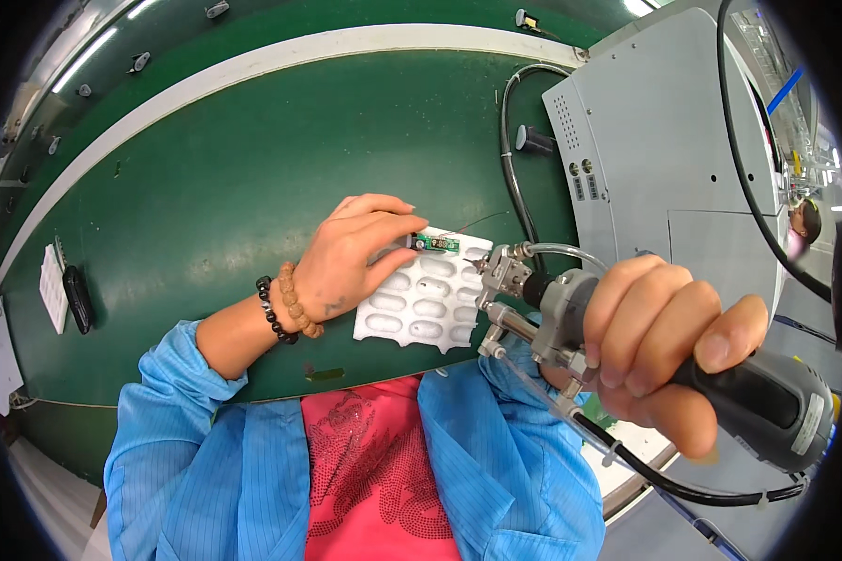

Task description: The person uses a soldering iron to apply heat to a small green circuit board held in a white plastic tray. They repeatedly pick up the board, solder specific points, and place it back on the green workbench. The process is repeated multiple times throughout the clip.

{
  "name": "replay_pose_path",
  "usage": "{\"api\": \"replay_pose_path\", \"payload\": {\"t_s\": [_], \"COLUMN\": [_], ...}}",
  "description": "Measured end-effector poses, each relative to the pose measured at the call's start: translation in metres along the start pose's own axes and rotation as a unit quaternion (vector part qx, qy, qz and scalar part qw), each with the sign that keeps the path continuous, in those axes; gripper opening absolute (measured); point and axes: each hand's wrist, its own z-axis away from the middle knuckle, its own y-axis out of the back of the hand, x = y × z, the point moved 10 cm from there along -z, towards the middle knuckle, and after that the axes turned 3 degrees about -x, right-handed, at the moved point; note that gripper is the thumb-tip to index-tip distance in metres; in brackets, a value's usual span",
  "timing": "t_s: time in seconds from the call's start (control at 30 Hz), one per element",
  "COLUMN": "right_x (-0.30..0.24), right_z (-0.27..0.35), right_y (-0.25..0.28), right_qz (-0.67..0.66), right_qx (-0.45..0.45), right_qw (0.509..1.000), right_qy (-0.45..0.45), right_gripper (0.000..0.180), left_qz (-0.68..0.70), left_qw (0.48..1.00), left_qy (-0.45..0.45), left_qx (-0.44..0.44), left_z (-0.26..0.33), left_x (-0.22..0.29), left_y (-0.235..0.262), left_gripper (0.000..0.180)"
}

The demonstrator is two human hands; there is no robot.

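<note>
My left hand (351,245), with beaded bracelets on its wrist, pinches the end of a small green circuit board (438,243) between thumb and fingers. The board is at the far edge of a white moulded tray (408,290) with rows of oval hollows. My right hand (660,332) is wrapped around the dark handle of a dispensing gun (563,307) with metal fittings and attached hoses. The gun's nozzle end points left, close to the board and the tray's right side; whether it touches anything, I cannot tell.
The green worktop (215,168) has a pale raised strip along its far side. A large grey machine (664,122) stands at the right, with a black hose (507,140) beside it. A black case (78,299) and a white notepad (53,290) lie at the left.
</note>
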Motion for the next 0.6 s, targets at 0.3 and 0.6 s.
{"api": "replay_pose_path", "payload": {"t_s": [0.3, 0.6], "right_x": [0.029, 0.046], "right_z": [-0.003, -0.003], "right_y": [-0.01, -0.017], "right_qz": [0.004, 0.003], "right_qx": [0.015, 0.009], "right_qw": [1.0, 0.999], "right_qy": [-0.012, -0.033], "right_gripper": [0.048, 0.046], "left_qz": [0.047, 0.088], "left_qw": [0.999, 0.996], "left_qy": [0.009, 0.015], "left_qx": [0.013, 0.017], "left_z": [0.001, 0.0], "left_x": [-0.013, -0.019], "left_y": [-0.007, -0.008], "left_gripper": [0.03, 0.03]}}
